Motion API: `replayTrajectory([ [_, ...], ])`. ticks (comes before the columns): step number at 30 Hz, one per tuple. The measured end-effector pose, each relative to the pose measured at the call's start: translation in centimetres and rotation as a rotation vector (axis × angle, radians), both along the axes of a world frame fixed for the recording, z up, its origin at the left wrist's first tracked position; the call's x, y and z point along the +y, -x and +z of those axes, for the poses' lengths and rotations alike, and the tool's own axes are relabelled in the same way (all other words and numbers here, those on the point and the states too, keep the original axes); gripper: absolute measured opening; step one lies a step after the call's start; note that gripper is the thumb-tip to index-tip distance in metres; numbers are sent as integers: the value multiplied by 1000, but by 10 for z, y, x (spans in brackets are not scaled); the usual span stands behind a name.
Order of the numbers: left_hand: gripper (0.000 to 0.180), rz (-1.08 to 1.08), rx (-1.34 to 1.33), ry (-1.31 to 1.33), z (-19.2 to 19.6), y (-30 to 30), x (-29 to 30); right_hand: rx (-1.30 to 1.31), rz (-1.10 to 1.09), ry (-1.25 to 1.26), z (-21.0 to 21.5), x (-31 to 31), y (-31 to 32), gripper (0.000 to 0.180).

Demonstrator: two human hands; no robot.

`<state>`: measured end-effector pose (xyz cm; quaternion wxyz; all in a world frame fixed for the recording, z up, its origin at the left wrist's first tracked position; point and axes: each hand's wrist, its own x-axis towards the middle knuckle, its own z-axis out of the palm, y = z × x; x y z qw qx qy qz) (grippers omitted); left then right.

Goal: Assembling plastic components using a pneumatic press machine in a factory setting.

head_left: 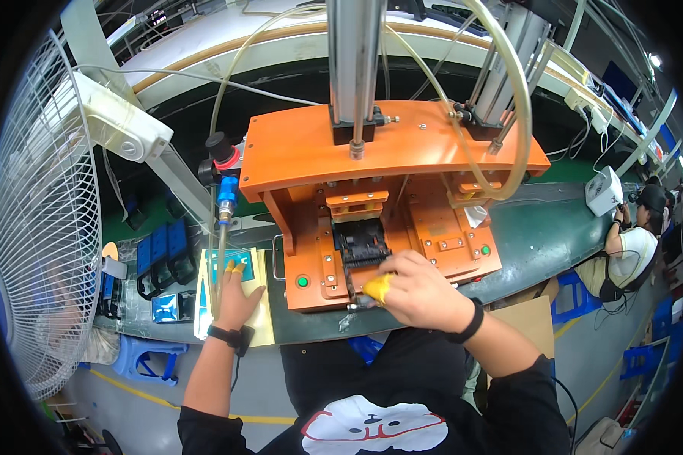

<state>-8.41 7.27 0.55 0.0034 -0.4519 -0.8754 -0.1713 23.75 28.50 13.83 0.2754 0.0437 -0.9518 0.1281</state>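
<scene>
Exposure OK, indoor light mostly even; ceiling lamps [655,60] far beyond and right of the right fingers [377,287] clip to white, with soft sheen on the green tabletop [542,239] to their right. Just past those fingertips it's dim under the overhang of the orange press [300,155], and the black part [360,236] there loses detail. Heavy fisheye: fan guard [61,220] left of the left fingers [237,268] looks stretched, corners black, far-right background soft.

The press [296,155] is orange, its buttons [303,281] green, the part [362,240] black, the table [535,243] green.
</scene>
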Motion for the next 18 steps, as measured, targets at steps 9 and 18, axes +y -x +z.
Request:
replayTrajectory([
  [9, 51, -33, 64, -80, -9, 7, -9, -161, -344, -39, -3, -21, 33, 52],
  [18, 47, -89, 29, -133, 0, 3, -6, -323, -303, -72, 12, -18, 43, 56],
])
